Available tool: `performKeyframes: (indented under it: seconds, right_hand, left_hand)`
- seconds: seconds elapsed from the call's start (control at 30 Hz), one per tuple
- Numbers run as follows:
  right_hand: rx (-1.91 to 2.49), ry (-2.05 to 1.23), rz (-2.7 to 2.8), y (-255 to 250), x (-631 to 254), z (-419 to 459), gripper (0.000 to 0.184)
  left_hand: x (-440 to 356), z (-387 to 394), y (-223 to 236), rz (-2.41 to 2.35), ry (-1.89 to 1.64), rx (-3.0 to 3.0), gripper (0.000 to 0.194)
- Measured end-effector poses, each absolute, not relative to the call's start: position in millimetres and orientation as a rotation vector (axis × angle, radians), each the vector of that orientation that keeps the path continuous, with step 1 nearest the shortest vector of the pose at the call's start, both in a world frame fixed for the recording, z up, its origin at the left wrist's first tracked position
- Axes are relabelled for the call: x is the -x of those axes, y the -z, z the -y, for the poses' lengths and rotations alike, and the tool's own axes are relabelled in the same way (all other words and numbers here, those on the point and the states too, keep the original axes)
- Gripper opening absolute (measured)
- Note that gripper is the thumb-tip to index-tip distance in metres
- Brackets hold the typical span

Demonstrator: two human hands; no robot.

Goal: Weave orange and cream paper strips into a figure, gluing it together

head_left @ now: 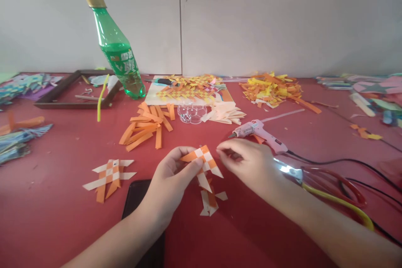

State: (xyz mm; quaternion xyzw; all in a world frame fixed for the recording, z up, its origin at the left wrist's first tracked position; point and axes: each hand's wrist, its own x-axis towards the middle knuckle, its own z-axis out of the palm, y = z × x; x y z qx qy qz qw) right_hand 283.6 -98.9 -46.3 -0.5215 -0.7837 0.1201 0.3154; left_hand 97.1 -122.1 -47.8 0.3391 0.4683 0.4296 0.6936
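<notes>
My left hand (pixel 171 178) is closed on a small woven fish of orange and white paper strips (pixel 204 163), held just above the red table (pixel 63 226). My right hand (pixel 248 161) sits right beside the fish's right edge, fingertips pinched together; whether they hold anything is too small to make out. A second woven paper fish (pixel 109 176) lies flat on the table to the left. A pink glue gun (pixel 260 132) rests just behind my right hand. Loose orange paper strips (pixel 147 127) lie in a pile further back.
A green plastic bottle (pixel 117 50) stands at the back left beside a dark wooden frame (pixel 63 92). A clear bead tray (pixel 191 113), a board of woven strips (pixel 188 90) and a scrap heap (pixel 273 88) lie behind. A black phone (pixel 138 197) is under my left wrist; cables (pixel 339 176) run right.
</notes>
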Motion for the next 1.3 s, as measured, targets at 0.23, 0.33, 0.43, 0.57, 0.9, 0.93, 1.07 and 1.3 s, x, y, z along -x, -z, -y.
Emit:
performKeyframes:
  seconds: [0.23,0.33,0.43,0.57,0.9,0.93,1.07,1.3]
  right_hand:
    - [1.221,-0.384,1.823,41.1,-289.7,122.6,0.007]
    - [1.198,-0.408,1.832,42.7,-289.6,126.0,0.012]
    - [1.191,-0.367,1.879,43.8,-290.0,126.6,0.015]
    - [1.179,-0.333,1.933,44.1,-290.0,126.7,0.013]
    - [1.125,-0.435,1.949,47.0,-287.4,125.2,0.013]
    - [1.126,-0.452,1.947,47.2,-287.1,124.9,0.013]
    - [1.131,-0.5,1.939,47.1,-286.0,123.6,0.014]
    - [1.134,-0.648,1.867,49.0,-285.2,129.3,0.017]
  left_hand:
    - [-99.2,127.7,45.1,-1.114,-0.786,-0.909,0.024]
    - [-99.3,128.0,45.1,-1.106,-0.753,-0.925,0.024]
    - [-98.9,128.5,44.3,-1.096,-0.723,-0.923,0.025]
    - [-99.5,129.6,41.4,-1.036,-0.687,-0.888,0.025]
    - [-102.4,129.9,37.6,-1.062,-0.677,-0.908,0.022]
    - [-102.6,130.0,37.4,-1.063,-0.676,-0.906,0.022]
    - [-102.8,130.5,35.6,-1.071,-0.679,-0.919,0.022]
    - [-102.0,132.2,35.0,-1.066,-0.682,-0.938,0.021]
